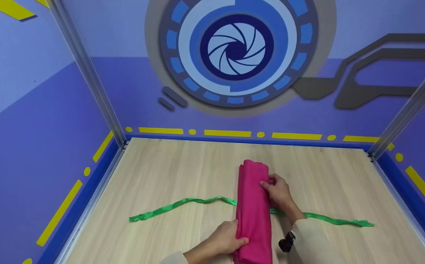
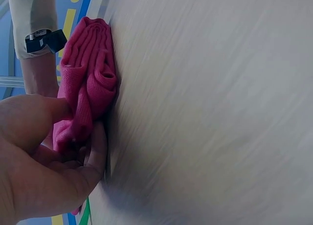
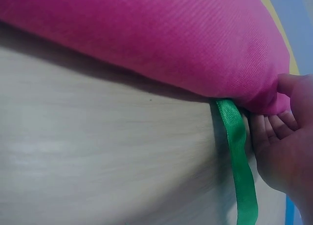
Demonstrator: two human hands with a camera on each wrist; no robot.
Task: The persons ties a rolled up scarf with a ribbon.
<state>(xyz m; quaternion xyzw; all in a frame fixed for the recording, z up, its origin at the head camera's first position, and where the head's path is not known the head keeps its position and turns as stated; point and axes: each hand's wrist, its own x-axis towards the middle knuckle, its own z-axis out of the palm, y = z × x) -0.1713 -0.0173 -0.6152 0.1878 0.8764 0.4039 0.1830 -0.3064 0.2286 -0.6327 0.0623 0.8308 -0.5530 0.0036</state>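
A bundle of pink cloth (image 1: 254,209), folded and rolled long and narrow, lies lengthwise on the table. Beneath it crosses a green ribbon (image 1: 168,208), whose two ends stretch out left and right. My left hand (image 1: 224,238) grips the near left side of the cloth, thumb on top. In the left wrist view, the fingers of that hand reach under the bundle (image 2: 88,78), whose end shows several stacked layers. My right hand (image 1: 279,191) pinches the far right edge, thumb above and fingers beneath. The ribbon (image 3: 237,151) comes out beside that hand in the right wrist view.
The wood-grain table (image 1: 168,168) is bounded by a blue printed back wall (image 1: 124,91) and side walls. Metal posts (image 1: 88,73) stand at the back corners. A small black device (image 1: 287,242) sits on the right sleeve.
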